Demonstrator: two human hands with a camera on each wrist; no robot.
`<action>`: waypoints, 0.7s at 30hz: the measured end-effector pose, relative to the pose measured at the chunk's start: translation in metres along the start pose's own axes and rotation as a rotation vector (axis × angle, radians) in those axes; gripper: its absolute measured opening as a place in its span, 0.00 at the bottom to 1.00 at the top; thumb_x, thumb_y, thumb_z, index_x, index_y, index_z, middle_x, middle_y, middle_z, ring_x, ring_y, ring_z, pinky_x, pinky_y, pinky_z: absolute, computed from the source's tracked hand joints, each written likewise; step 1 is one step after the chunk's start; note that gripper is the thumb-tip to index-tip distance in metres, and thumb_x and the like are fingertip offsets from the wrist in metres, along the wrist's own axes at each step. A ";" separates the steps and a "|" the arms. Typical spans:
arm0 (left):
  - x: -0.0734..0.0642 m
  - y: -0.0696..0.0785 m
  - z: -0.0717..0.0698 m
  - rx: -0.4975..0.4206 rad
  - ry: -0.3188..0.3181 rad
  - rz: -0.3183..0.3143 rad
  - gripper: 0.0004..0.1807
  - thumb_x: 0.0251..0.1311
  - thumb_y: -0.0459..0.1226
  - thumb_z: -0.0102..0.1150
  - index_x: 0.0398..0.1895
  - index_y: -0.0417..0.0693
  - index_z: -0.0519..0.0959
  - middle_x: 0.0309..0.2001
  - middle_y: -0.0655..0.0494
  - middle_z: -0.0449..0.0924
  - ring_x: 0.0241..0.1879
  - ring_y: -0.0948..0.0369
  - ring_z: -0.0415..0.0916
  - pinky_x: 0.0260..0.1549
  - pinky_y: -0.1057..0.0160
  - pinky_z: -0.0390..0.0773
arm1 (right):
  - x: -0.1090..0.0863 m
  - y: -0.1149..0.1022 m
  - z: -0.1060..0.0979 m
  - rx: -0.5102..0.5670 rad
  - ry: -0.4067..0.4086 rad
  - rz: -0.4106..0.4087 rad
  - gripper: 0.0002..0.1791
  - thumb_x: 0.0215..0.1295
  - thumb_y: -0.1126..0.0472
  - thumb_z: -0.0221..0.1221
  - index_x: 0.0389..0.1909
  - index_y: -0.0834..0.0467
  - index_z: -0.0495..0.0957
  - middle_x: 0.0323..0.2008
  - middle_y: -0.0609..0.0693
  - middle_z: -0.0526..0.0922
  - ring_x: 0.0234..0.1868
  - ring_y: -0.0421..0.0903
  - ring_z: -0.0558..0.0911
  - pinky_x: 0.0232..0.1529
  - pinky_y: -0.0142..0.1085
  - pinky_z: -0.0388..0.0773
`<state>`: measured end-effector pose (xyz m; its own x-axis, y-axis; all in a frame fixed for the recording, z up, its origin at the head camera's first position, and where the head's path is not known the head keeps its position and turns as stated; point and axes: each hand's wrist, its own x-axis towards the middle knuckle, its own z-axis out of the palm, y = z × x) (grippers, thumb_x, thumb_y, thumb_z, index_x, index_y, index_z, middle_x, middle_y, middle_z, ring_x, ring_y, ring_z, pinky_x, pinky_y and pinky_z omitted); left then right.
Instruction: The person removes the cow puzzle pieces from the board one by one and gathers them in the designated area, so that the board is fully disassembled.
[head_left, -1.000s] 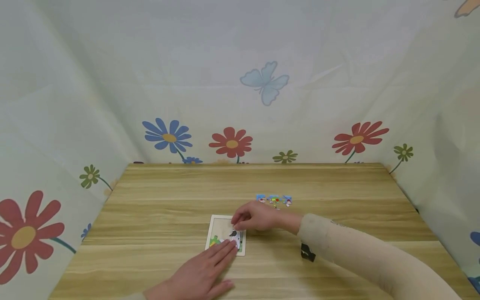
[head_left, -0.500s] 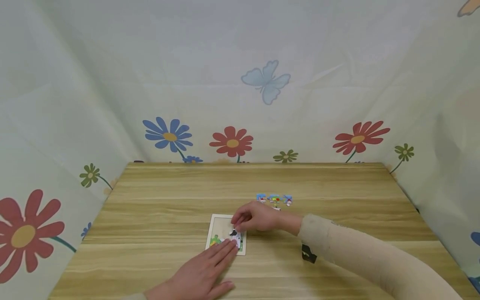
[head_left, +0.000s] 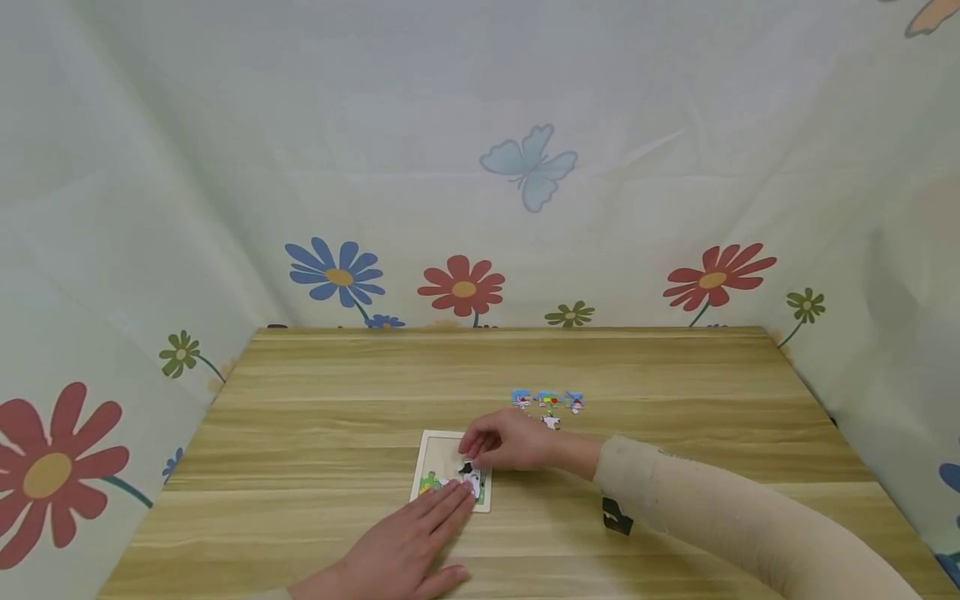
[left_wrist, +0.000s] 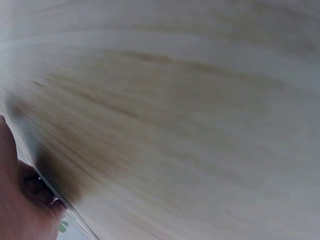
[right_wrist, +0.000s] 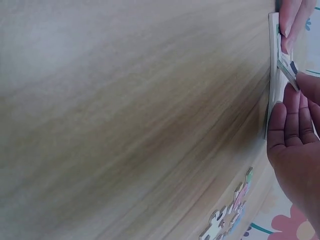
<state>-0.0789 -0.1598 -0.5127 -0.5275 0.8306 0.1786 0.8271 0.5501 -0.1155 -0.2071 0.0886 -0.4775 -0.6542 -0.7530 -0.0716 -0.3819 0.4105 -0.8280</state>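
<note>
A small puzzle tray [head_left: 441, 452] with a pale frame lies on the wooden table; green, yellow and white pieces [head_left: 430, 482] fill part of its near side. My right hand [head_left: 513, 439] pinches a black-and-white puzzle piece [head_left: 467, 468] between thumb and fingertips over the tray's right half. In the right wrist view that puzzle piece [right_wrist: 288, 73] is tilted, its lower edge right at the fitted pieces. My left hand [head_left: 397, 537] lies with straight fingers across the tray's near edge, fingertips on the fitted pieces, hiding some of them.
Several loose puzzle pieces [head_left: 549, 400], blue, white and red, lie beyond my right hand; the right wrist view shows some loose pieces [right_wrist: 216, 224] too. A flat black item [head_left: 617, 517] lies beside the right sleeve [head_left: 697, 492]. A flowered cloth [head_left: 375, 167] surrounds the table.
My right hand has shifted slightly nearer, with the puzzle piece lower toward the fitted ones; a white loose piece behind it shows more. The left hand stays in place.
</note>
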 end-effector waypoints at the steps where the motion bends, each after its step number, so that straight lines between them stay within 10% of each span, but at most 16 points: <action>1: 0.000 0.000 0.000 -0.002 0.000 -0.001 0.42 0.81 0.62 0.42 0.80 0.38 0.66 0.81 0.45 0.64 0.80 0.53 0.63 0.73 0.55 0.70 | 0.000 0.000 0.000 -0.001 0.000 -0.002 0.08 0.69 0.68 0.70 0.47 0.60 0.88 0.39 0.42 0.88 0.41 0.34 0.85 0.49 0.28 0.84; 21: -0.001 0.000 0.004 0.051 0.068 0.022 0.41 0.81 0.62 0.43 0.78 0.37 0.69 0.79 0.44 0.68 0.77 0.53 0.67 0.73 0.57 0.70 | -0.023 0.005 -0.038 0.009 0.128 0.045 0.08 0.72 0.64 0.69 0.48 0.61 0.88 0.40 0.43 0.89 0.42 0.40 0.86 0.49 0.32 0.85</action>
<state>-0.0795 -0.1604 -0.5164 -0.4932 0.8359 0.2409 0.8266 0.5366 -0.1698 -0.2188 0.1276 -0.4585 -0.7488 -0.6617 -0.0382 -0.3444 0.4377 -0.8305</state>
